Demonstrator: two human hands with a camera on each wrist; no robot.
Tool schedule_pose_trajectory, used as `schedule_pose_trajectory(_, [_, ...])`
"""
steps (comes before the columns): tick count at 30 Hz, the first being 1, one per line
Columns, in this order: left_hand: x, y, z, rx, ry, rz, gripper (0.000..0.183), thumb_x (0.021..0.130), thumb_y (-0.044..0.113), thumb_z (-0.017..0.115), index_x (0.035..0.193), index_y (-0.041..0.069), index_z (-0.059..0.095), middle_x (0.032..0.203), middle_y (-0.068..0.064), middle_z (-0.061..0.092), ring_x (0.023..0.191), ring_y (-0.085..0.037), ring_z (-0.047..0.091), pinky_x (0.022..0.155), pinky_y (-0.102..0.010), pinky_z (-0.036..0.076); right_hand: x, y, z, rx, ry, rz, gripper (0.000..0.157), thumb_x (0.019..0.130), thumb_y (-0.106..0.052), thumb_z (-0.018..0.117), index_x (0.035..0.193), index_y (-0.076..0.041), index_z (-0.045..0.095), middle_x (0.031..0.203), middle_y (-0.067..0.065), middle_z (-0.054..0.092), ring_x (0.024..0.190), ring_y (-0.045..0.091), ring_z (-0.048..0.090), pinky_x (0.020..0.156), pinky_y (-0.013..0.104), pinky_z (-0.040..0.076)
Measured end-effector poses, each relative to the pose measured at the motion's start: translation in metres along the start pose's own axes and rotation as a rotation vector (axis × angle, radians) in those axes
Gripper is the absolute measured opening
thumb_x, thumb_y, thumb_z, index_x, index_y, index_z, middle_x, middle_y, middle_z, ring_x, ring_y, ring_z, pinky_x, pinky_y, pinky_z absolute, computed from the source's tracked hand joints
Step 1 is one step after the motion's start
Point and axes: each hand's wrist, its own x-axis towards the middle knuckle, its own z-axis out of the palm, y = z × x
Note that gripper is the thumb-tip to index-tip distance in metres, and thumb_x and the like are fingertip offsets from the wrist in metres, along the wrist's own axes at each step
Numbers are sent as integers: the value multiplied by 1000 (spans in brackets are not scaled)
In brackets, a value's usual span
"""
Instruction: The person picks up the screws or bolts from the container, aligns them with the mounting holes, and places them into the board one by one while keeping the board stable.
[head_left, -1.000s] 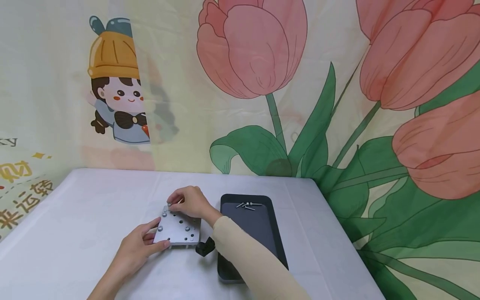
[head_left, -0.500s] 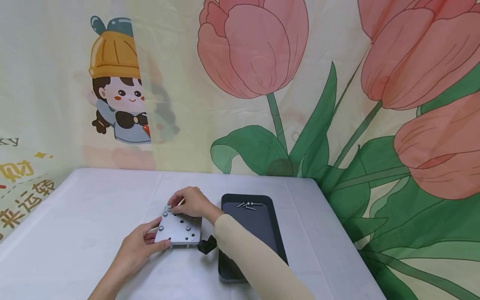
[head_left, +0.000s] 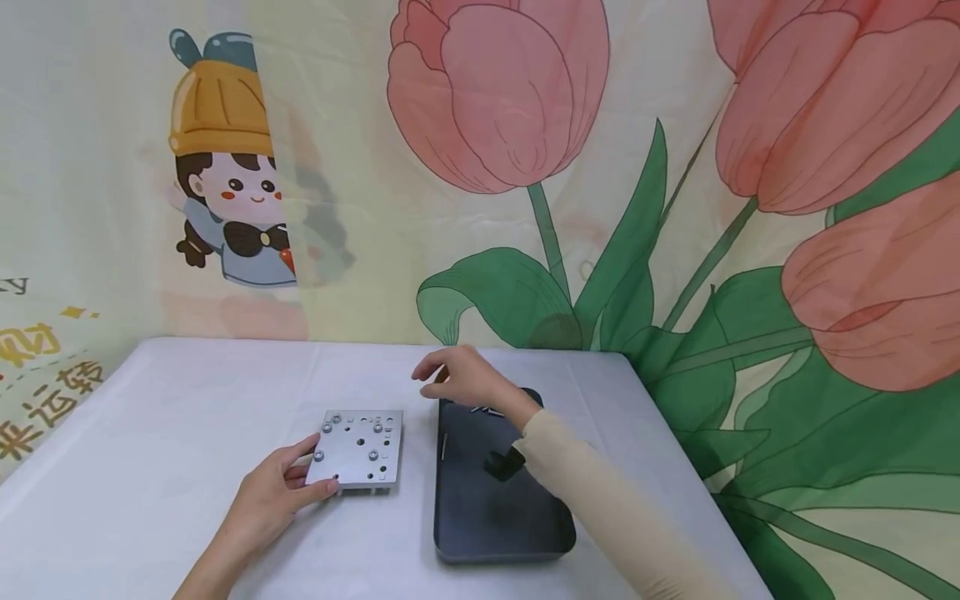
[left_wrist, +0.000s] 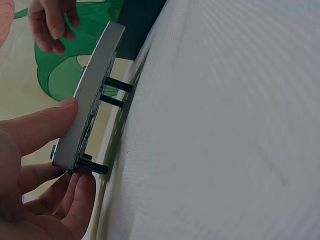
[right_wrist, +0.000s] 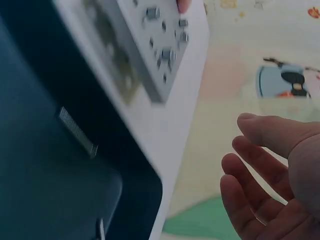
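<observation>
My left hand (head_left: 273, 493) grips the near left corner of a silver metal plate (head_left: 351, 461), thumb at the front edge and fingers at the left side. Round holes dot the plate, and several socket-head screws stand in its top. In the left wrist view, threaded screw shanks (left_wrist: 118, 84) stick out from the underside of the plate (left_wrist: 92, 95), above the white cloth. My right hand (head_left: 468, 377) is raised over the far left end of the black tray (head_left: 502, 527). Its fingers are loosely bent and hold nothing, as the right wrist view shows of that hand (right_wrist: 272, 172).
Inside the tray, a lone screw (right_wrist: 77, 132) lies along the left wall, and several more screws (head_left: 486, 409) lie at the far end, partly hidden by the right arm. A black wrist device (head_left: 504, 464) hangs below the right sleeve. A printed tulip curtain (head_left: 502, 100) stands behind the table.
My right hand has left the plate's far left corner and moved right, over the tray. A screw now shows along the tray's left wall. The left hand keeps its grip.
</observation>
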Motion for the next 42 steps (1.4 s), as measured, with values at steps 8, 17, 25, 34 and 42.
schedule_pose_trajectory(8, [-1, -2, -4, 13, 2, 18, 101, 83, 52, 90, 163, 10, 44, 148, -27, 56, 125, -37, 65, 93, -35, 55, -49, 53, -28, -38, 30, 105, 27, 98, -9, 76, 125, -8, 76, 121, 10, 76, 104, 26, 74, 88, 33, 60])
schedule_pose_trajectory(17, [1, 1, -1, -12, -3, -13, 104, 82, 50, 91, 164, 10, 41, 152, -27, 53, 127, -37, 62, 102, -50, 53, -73, 88, -23, -82, -13, 175, 31, 95, -5, 78, 126, -1, 74, 120, 12, 75, 105, 27, 74, 89, 39, 60])
schedule_pose_trajectory(25, [1, 0, 1, -19, -4, -18, 103, 82, 50, 91, 164, 11, 42, 150, -27, 55, 126, -36, 62, 100, -48, 53, -68, 99, -11, -118, -61, 190, 30, 92, -2, 80, 122, -1, 76, 116, 13, 76, 105, 29, 72, 90, 39, 59])
schedule_pose_trajectory(34, [0, -1, 0, -35, -5, -30, 103, 81, 49, 92, 164, 13, 42, 150, -25, 55, 125, -32, 61, 93, -35, 53, -59, 95, -3, -178, -96, 227, 27, 92, -1, 80, 118, -3, 78, 109, 9, 77, 102, 25, 72, 89, 40, 58])
schedule_pose_trajectory(42, [1, 1, -1, -17, -2, -26, 102, 82, 48, 92, 163, 12, 43, 149, -25, 56, 124, -33, 62, 93, -37, 54, -56, 89, 3, -262, -132, 192, 17, 91, 2, 78, 106, -7, 81, 95, 4, 76, 85, 14, 68, 81, 34, 58])
